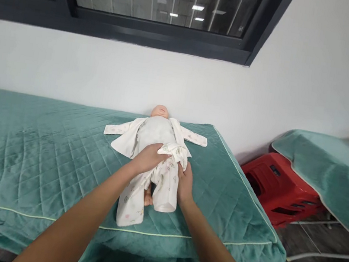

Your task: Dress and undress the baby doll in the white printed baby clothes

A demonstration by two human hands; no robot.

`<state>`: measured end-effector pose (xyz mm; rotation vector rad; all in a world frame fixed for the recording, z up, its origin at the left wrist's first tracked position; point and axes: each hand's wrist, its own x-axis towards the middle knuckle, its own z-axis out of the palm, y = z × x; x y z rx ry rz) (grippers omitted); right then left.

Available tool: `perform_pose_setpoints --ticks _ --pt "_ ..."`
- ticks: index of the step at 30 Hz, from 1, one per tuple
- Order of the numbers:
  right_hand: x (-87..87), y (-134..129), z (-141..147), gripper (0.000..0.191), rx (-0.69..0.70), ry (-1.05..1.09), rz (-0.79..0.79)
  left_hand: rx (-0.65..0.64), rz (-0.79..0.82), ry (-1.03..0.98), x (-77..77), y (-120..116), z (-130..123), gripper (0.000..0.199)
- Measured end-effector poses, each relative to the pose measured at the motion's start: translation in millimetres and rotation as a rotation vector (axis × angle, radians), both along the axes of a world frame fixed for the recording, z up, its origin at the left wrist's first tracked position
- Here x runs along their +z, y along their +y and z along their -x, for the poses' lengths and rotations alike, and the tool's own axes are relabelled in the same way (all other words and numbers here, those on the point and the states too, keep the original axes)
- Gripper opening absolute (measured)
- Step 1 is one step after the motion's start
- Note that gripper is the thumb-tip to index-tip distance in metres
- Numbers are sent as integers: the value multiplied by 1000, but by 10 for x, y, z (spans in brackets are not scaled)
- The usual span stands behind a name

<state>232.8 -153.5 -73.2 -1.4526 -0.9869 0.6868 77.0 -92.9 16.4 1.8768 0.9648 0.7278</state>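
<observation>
Hands around white printed trousers

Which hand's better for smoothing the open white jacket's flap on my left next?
Probably your left hand: it is nearer the open white jacket's flap, while your right hand is across the white patterned cloth trousers. The left would first release their bunched top.

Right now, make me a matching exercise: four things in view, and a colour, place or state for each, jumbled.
1. doll
2. patterned trousers
3. stool
4. quilted cover

A. red
B. green, beneath the doll
C. head toward the wall
D. between left hand and right hand

Pairs: 1-C, 2-D, 3-A, 4-B
</observation>
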Motion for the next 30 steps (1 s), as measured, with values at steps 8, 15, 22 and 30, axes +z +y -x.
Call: perform_pose_setpoints --ticks 8,15,22,30 --pt "80 420 -79 23 -26 -80 -21 127 -211 166 -35 288 -125 20" --pt "-1 609 -114 32 45 63 -12 157 -171 44 -105 379 -30 19" --pt "164 499 -37 31 98 -10 -22 37 466 -605 -433 330 375 44" --pt "992 813 88 32 828 -447 214 109 603 -834 -589 375 449 35"
